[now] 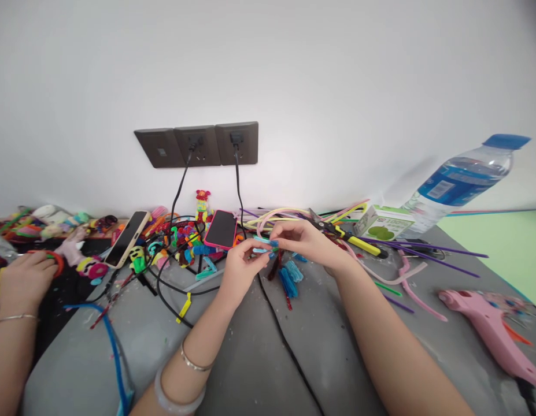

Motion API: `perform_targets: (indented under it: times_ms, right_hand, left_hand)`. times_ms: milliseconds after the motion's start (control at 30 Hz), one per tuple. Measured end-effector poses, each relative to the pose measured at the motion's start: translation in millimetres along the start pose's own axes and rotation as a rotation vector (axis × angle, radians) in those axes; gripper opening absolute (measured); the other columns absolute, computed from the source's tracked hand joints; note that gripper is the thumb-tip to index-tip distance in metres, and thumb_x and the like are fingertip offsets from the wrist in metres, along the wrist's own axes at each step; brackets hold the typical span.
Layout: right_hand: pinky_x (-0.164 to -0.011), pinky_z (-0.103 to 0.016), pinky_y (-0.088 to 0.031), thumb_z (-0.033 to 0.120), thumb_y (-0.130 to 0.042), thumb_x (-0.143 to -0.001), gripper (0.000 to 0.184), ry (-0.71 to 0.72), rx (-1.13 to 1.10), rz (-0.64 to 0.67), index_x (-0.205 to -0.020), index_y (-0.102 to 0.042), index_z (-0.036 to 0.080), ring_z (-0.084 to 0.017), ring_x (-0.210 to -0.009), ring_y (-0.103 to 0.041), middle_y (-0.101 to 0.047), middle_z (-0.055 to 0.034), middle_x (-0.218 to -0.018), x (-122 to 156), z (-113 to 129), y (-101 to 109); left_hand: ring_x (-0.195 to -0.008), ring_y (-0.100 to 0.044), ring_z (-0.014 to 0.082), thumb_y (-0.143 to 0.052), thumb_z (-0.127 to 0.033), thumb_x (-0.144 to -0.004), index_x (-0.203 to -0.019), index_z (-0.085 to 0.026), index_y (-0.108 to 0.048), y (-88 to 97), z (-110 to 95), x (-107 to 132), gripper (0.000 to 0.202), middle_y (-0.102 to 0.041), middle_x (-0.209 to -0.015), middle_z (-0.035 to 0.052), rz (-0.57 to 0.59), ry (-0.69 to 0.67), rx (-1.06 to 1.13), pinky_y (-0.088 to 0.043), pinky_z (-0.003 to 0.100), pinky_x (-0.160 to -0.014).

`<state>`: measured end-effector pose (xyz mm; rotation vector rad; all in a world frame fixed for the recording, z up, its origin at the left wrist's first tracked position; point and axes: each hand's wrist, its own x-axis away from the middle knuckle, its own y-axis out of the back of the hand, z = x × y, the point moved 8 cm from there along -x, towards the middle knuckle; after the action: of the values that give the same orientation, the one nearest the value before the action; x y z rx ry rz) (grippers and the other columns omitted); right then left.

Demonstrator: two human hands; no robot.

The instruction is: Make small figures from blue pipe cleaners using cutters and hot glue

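Observation:
My left hand (246, 263) and my right hand (300, 242) meet above the middle of the grey table. Between their fingertips is a small light-blue pipe cleaner piece (262, 242), pinched from both sides. Its exact shape is partly covered by the fingers. Just below my right hand lie dark-blue bent pipe cleaners (288, 282), light-blue ones (295, 270) and a dark-red one (275, 267). To the left of my left hand rests a folded turquoise pipe cleaner (207, 267).
Another person's hand (27, 277) works at the far left. Phones (222, 229), pliers (358, 241), a small box (384, 222), a tilted water bottle (462, 182) and a pink glue gun (488, 329) surround the work. Black cables (278, 326) cross the table.

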<state>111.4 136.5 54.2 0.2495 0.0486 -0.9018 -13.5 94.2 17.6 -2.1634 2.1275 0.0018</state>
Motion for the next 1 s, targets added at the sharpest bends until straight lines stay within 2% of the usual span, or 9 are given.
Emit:
perform_targets:
  times_ms: [233,400,533,667,800,900,1000]
  right_hand:
    - [-0.058,-0.023,-0.042,0.036,-0.069,-0.084,0.023,-0.022,-0.138,-0.045,-0.079,-0.057,0.017,-0.011,-0.064,-0.051,-0.057,0.0004,-0.075,4,3,5]
    - [-0.059,-0.023,-0.048,0.035,-0.072,-0.084,0.025,-0.024,-0.269,-0.011,-0.082,-0.052,0.020,-0.011,-0.062,-0.058,-0.064,0.0004,-0.074,5,2,3]
    - [-0.063,-0.026,-0.053,0.036,-0.074,-0.084,0.023,-0.020,-0.302,0.012,-0.087,-0.059,0.018,-0.013,-0.066,-0.064,-0.070,-0.0032,-0.076,4,1,1]
    - [-0.063,-0.025,-0.052,0.035,-0.076,-0.082,0.021,0.003,-0.210,-0.056,-0.081,-0.067,0.016,-0.013,-0.067,-0.064,-0.070,-0.0034,-0.076,2,1,6]
    - [-0.072,-0.028,-0.054,0.031,-0.075,-0.082,0.015,0.080,-0.145,-0.071,-0.084,-0.073,0.016,-0.016,-0.081,-0.067,-0.072,-0.0060,-0.090,1,4,9]
    - [-0.078,-0.029,-0.055,0.029,-0.069,-0.086,0.015,0.080,-0.138,-0.057,-0.093,-0.077,0.018,-0.017,-0.089,-0.069,-0.074,-0.0072,-0.099,1,2,8]
    - [-0.080,-0.031,-0.056,0.028,-0.071,-0.084,0.016,0.084,-0.140,-0.090,-0.095,-0.077,0.019,-0.019,-0.093,-0.070,-0.075,-0.0077,-0.103,0,-2,11]
  left_hand:
    - [-0.086,-0.066,0.0173,-0.077,-0.032,-0.074,-0.090,-0.017,-0.077,1.5,13,-2,0.021,-0.074,-0.098,0.0074,0.005,0.025,0.176,-0.056,0.029,-0.078]
    - [-0.083,-0.066,0.0169,-0.080,-0.034,-0.071,-0.086,-0.018,-0.073,0.0,11,-2,0.024,-0.071,-0.091,0.0056,0.012,0.032,0.199,-0.057,0.028,-0.074]
    - [-0.073,-0.063,0.0130,-0.079,-0.035,-0.071,-0.083,-0.017,-0.070,-0.8,6,-1,0.023,-0.067,-0.087,0.0033,0.014,0.022,0.149,-0.055,0.023,-0.063]
    - [-0.064,-0.057,0.0100,-0.079,-0.033,-0.070,-0.082,-0.018,-0.069,-1.0,6,-1,0.021,-0.064,-0.083,0.0010,0.019,0.010,0.122,-0.052,0.021,-0.056]
    - [-0.064,-0.058,0.0108,-0.079,-0.032,-0.069,-0.083,-0.018,-0.069,-1.1,8,-2,0.023,-0.067,-0.085,0.0023,0.007,0.022,0.128,-0.053,0.022,-0.058]
    - [-0.064,-0.059,0.0113,-0.079,-0.032,-0.070,-0.087,-0.017,-0.071,-1.3,9,-2,0.024,-0.068,-0.085,0.0036,0.005,0.037,0.148,-0.055,0.025,-0.062]
    - [-0.063,-0.061,0.0113,-0.079,-0.032,-0.070,-0.089,-0.017,-0.072,0.3,12,-1,0.025,-0.068,-0.080,0.0025,-0.007,0.055,0.167,-0.055,0.026,-0.064]
